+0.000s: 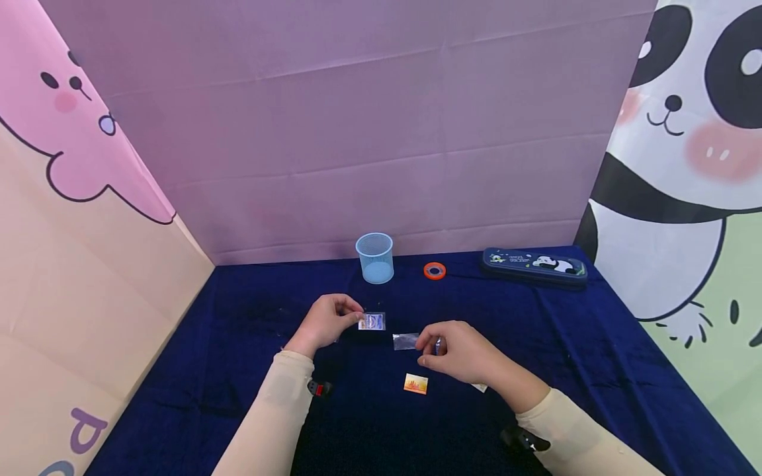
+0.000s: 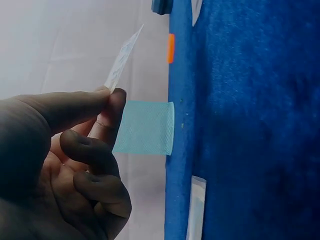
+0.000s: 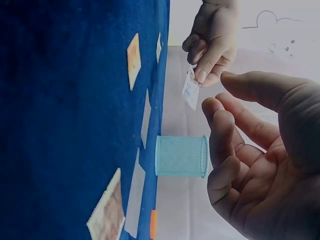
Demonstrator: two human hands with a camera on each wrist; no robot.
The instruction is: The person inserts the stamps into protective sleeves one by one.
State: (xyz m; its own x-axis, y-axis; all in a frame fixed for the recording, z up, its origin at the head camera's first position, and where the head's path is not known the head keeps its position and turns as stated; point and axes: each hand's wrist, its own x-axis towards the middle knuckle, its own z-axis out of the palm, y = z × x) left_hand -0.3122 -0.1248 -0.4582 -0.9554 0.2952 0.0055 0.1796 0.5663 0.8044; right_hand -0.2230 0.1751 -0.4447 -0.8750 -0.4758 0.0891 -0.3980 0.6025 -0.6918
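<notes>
My left hand (image 1: pixel 329 322) pinches a small blue-and-white stamp in a clear sleeve (image 1: pixel 373 322) between thumb and forefinger. In the left wrist view the sleeve (image 2: pixel 122 60) stands up thin and tilted, seen nearly edge-on. My right hand (image 1: pixel 457 350) hovers opposite, fingers loosely bent and nothing between them in the right wrist view. Beneath its fingertips in the head view lies a clear plastic sleeve (image 1: pixel 405 342), partly hidden. An orange-yellow stamp (image 1: pixel 415 384) lies flat nearer to me. Another stamp (image 3: pixel 108 210), with perforated edges, is mostly covered by my right hand in the head view.
A light blue mesh cup (image 1: pixel 376 259) stands at the back of the dark blue cloth (image 1: pixel 250 370). To its right are an orange tape roll (image 1: pixel 434 271) and a panda pencil case (image 1: pixel 534 267). Fabric walls rise behind and at both sides.
</notes>
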